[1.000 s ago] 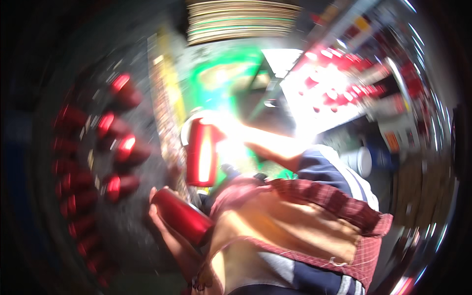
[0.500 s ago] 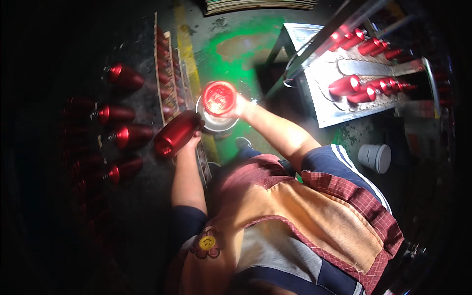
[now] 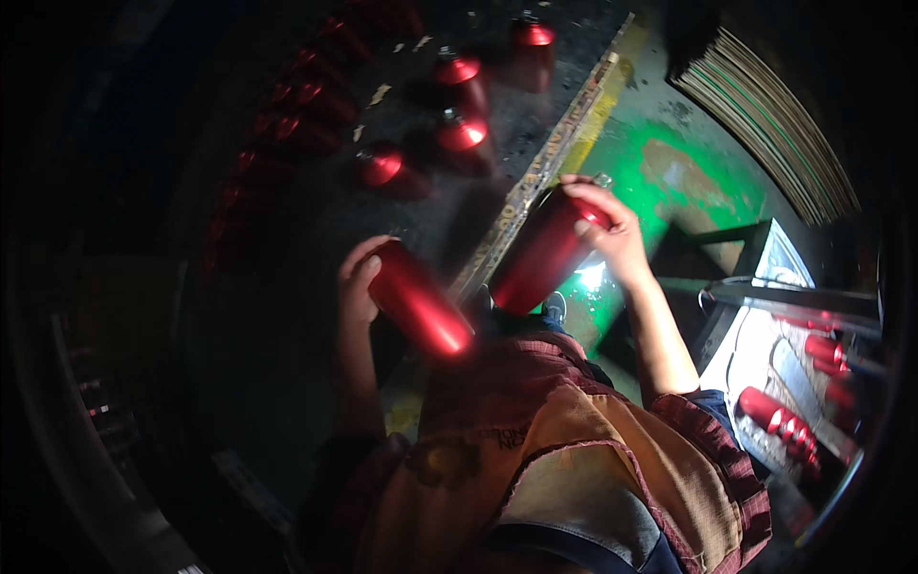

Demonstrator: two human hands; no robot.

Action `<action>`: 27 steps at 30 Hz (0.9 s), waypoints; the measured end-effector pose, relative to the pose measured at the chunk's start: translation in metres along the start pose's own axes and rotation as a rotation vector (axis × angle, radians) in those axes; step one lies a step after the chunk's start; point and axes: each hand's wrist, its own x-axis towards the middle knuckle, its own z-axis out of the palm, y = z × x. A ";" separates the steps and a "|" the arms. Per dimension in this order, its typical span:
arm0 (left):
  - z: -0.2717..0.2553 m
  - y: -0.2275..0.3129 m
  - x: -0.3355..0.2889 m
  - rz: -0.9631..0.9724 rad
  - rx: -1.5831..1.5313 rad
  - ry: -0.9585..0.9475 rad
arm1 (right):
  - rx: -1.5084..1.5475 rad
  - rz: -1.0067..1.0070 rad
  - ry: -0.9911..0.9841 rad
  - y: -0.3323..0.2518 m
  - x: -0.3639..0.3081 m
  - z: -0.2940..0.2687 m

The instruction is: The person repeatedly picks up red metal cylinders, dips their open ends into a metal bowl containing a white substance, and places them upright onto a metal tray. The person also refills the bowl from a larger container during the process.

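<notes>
My left hand [image 3: 359,282] is closed round the upper end of a red metal bottle [image 3: 421,304], whose base tilts down to the right toward my apron. On the other side, my right hand [image 3: 612,230] grips a second red bottle [image 3: 545,253] near its neck, its base slanting down to the left. The two bottles are apart, their lower ends closest together. Beyond them, several like red bottles [image 3: 464,132] stand on a dark surface.
Many more red bottles [image 3: 306,96] stand in shadow at the far left. A cardboard-like edge [image 3: 535,182] runs beside a yellow floor line. At right is a bright table [image 3: 736,349] bearing red bottles; a stack of thin sheets [image 3: 775,124] lies at the far right.
The view has swung toward the dark surface at left. Both bottles have moved apart and turned; the right one, earlier base toward the view, now shows its side. The pale round container is no longer visible.
</notes>
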 end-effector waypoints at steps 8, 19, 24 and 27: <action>-0.097 0.015 -0.014 0.564 1.166 0.614 | -0.568 -0.400 -0.311 0.017 0.048 0.206; -0.223 0.089 -0.035 0.712 1.050 0.566 | -0.941 -0.445 -0.376 -0.069 0.109 0.294; -0.384 0.130 -0.022 0.559 1.262 1.067 | -0.603 -0.662 -0.788 -0.025 0.224 0.466; -0.427 0.123 0.002 0.337 1.240 0.950 | -0.842 -0.447 -0.849 0.038 0.278 0.578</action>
